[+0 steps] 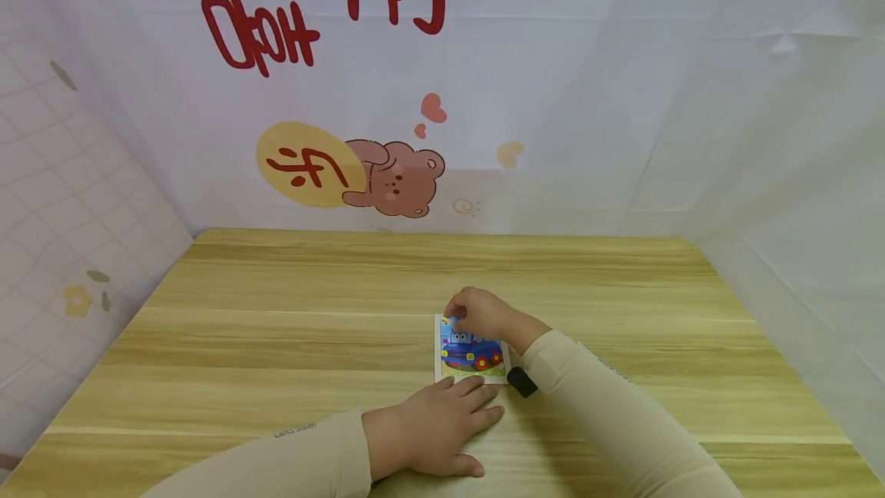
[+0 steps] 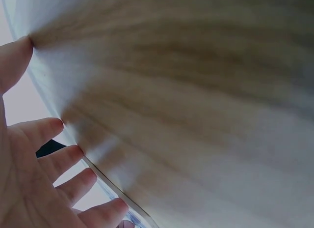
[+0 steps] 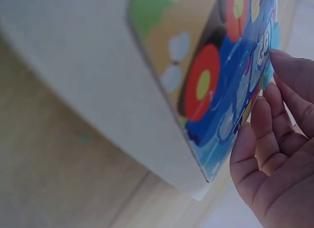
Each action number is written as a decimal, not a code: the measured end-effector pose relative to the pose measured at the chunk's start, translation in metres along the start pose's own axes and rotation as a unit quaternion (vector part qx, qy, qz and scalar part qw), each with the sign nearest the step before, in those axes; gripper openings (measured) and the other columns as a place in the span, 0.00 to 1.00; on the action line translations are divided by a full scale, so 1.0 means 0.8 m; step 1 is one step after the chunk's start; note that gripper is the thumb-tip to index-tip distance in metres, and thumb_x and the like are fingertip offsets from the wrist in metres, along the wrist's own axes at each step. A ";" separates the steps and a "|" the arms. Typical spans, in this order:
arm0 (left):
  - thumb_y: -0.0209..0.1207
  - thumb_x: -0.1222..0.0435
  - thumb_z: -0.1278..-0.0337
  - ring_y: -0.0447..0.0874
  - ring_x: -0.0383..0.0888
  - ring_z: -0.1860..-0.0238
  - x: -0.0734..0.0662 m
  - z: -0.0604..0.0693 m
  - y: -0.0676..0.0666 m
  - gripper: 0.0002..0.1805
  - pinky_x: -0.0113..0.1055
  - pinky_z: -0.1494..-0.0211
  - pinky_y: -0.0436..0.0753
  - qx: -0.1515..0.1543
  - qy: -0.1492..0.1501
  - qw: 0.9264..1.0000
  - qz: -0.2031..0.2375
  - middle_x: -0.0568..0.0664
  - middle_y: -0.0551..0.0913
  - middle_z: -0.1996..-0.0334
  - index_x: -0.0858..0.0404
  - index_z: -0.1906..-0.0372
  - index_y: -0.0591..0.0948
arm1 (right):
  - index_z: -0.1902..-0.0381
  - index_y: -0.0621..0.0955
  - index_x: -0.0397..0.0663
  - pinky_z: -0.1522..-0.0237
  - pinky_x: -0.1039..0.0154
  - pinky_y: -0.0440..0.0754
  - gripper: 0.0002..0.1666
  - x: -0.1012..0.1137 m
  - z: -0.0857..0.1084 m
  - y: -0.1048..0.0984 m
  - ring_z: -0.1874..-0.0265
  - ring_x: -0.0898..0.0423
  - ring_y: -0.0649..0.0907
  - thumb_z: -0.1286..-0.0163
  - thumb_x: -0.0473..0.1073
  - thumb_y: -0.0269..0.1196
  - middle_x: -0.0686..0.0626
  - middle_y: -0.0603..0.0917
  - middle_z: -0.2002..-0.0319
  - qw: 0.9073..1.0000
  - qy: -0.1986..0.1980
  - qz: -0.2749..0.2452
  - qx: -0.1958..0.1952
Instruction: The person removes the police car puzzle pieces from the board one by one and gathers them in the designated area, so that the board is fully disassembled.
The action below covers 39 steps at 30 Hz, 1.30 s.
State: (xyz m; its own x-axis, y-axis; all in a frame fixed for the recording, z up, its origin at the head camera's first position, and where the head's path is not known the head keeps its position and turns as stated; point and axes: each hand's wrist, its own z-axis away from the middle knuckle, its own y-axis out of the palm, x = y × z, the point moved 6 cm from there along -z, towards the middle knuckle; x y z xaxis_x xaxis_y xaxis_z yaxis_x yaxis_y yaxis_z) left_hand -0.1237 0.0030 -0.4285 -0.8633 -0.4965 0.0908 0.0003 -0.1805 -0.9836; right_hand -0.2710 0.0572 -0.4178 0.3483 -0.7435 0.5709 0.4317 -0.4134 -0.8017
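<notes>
A small picture puzzle with a blue cartoon vehicle and red-and-yellow wheels lies in a white-bordered tray on the wooden table. My right hand is over its upper part, with thumb and fingers pinching a light-blue puzzle piece at the upper left; the fingers partly hide it. In the right wrist view the picture appears close up. My left hand lies palm down with spread fingers, its fingertips at the tray's lower border. The left wrist view shows these straight fingers against the table.
The wooden table reaches back to a white curtain printed with a bear and red characters. More cloth hangs at the left and right sides. A small black object is beside the right wrist, near the tray's lower right corner.
</notes>
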 end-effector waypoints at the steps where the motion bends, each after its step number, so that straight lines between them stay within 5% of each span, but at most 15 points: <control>1: 0.46 0.34 0.39 0.60 0.45 0.29 0.000 0.000 0.000 0.39 0.42 0.37 0.71 -0.002 0.000 1.000 0.001 0.45 0.62 0.29 0.48 0.28 0.64 | 0.60 0.84 0.46 0.50 0.55 0.79 0.07 0.000 0.000 0.000 0.58 0.54 0.80 0.38 0.34 0.67 0.51 0.81 0.62 1.000 0.001 -0.004 0.000; 25: 0.46 0.34 0.40 0.60 0.45 0.30 -0.002 -0.001 -0.001 0.39 0.44 0.38 0.72 0.005 0.000 1.000 0.000 0.45 0.62 0.29 0.48 0.28 0.64 | 0.64 0.80 0.45 0.54 0.58 0.79 0.07 0.005 0.001 -0.006 0.64 0.56 0.78 0.39 0.31 0.67 0.52 0.81 0.66 0.999 -0.008 -0.032 -0.005; 39: 0.46 0.34 0.39 0.61 0.45 0.30 -0.003 0.000 -0.002 0.39 0.44 0.38 0.73 -0.003 0.004 1.000 -0.002 0.45 0.63 0.29 0.48 0.28 0.64 | 0.65 0.78 0.40 0.64 0.66 0.74 0.07 0.004 0.008 -0.008 0.70 0.58 0.73 0.39 0.29 0.65 0.51 0.77 0.70 0.993 -0.049 -0.107 0.020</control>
State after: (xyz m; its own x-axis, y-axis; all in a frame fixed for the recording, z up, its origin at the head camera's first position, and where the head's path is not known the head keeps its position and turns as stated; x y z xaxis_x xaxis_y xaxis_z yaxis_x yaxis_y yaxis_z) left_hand -0.1218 0.0048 -0.4268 -0.8675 -0.4884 0.0944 -0.0070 -0.1777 -0.9841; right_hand -0.2678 0.0607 -0.4095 0.3239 -0.5854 0.7432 0.5357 -0.5340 -0.6541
